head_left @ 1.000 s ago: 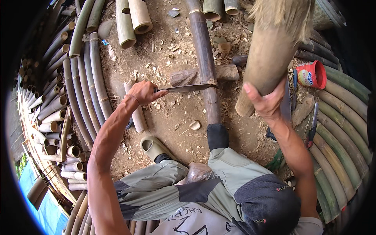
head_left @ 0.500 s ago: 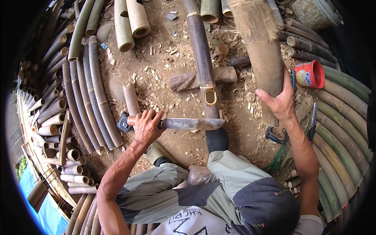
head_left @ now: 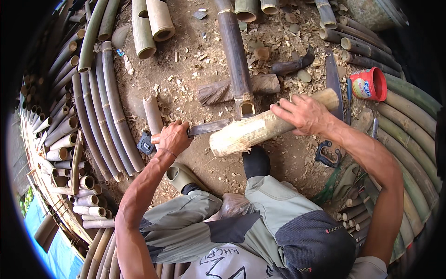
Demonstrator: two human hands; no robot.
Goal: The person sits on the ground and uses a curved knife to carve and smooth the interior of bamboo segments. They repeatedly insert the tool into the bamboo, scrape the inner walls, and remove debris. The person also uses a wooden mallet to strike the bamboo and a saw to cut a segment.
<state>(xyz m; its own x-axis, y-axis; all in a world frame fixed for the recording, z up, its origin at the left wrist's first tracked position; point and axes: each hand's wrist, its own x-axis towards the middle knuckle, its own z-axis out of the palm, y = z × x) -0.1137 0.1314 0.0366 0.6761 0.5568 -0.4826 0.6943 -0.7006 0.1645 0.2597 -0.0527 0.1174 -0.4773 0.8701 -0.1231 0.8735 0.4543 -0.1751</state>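
My left hand (head_left: pixel 174 138) is closed round the wooden handle of a machete (head_left: pixel 211 127). Its blade points right, toward the lower part of a dark bamboo pole (head_left: pixel 236 51); the tip is hidden by the club or the pole. In my right hand (head_left: pixel 304 115) is a thick wooden club (head_left: pixel 251 131), gripped near its narrower end. The club's frayed pale end slants down to the left, over the blade's far part; whether they touch I cannot tell. A squarish hole (head_left: pixel 246 109) shows in the pole just above the club.
A rough log (head_left: pixel 213 93) lies crosswise under the pole. To the right are a handsaw (head_left: pixel 333 81) and a red tub (head_left: pixel 378 84). Bamboo lengths (head_left: pixel 111 93) line the left, with green ones (head_left: pixel 409 135) on the right. Wood chips litter the dirt floor.
My right hand has swung the club down and left, from upright at the upper right to a slant over the blade. The machete has tilted, its blade end now higher.
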